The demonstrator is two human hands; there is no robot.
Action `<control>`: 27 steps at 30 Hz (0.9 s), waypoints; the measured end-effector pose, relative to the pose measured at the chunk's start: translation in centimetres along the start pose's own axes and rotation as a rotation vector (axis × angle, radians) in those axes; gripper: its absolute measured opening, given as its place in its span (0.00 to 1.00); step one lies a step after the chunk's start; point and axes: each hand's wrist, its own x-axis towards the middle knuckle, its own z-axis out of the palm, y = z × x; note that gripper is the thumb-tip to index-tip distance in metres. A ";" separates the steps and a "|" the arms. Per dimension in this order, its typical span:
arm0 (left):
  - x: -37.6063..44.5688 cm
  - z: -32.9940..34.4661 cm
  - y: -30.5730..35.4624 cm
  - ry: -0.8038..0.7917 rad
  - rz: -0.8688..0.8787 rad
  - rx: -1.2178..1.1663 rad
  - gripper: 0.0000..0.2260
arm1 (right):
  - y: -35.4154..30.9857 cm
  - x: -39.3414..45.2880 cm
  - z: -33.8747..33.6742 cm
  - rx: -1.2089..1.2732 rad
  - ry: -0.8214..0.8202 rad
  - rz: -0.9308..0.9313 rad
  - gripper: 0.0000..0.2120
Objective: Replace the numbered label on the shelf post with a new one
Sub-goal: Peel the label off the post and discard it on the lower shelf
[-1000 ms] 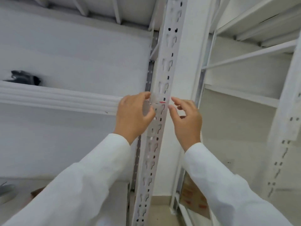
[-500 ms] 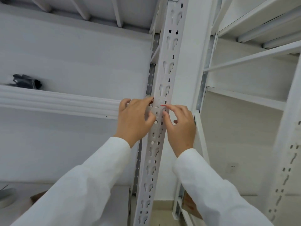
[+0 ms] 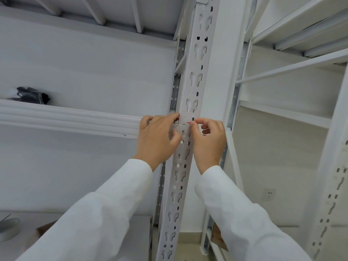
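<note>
A white perforated shelf post [image 3: 194, 76] runs up the middle of the view. A small pale label [image 3: 183, 126] with a thin red mark at its right end lies across the post at hand height. My left hand [image 3: 158, 138] pinches the label's left end, thumb below and index finger above. My right hand [image 3: 208, 140] pinches the right end at the red mark with thumb and index finger, the other fingers curled. The label's print is hidden.
A white shelf beam [image 3: 71, 117] joins the post from the left, with a black bundle [image 3: 33, 95] lying on that shelf. More white racking [image 3: 286, 68] stands to the right. Low at left a grey round object [image 3: 8, 228] rests on a shelf.
Both hands have closed in on the post from either side. My right hand went from spread fingers beside the post to a pinch on the label's red-marked end.
</note>
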 end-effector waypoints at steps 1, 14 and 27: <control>0.0 0.0 0.0 -0.002 0.002 -0.004 0.19 | 0.0 0.1 -0.1 -0.009 0.003 -0.011 0.00; 0.0 0.1 -0.1 0.027 0.022 -0.022 0.22 | -0.2 -0.1 0.2 -0.143 -0.012 -0.025 0.04; -0.2 -0.5 -1.2 0.019 0.102 -0.148 0.19 | 0.6 -1.6 -1.6 0.120 -0.253 -0.069 0.09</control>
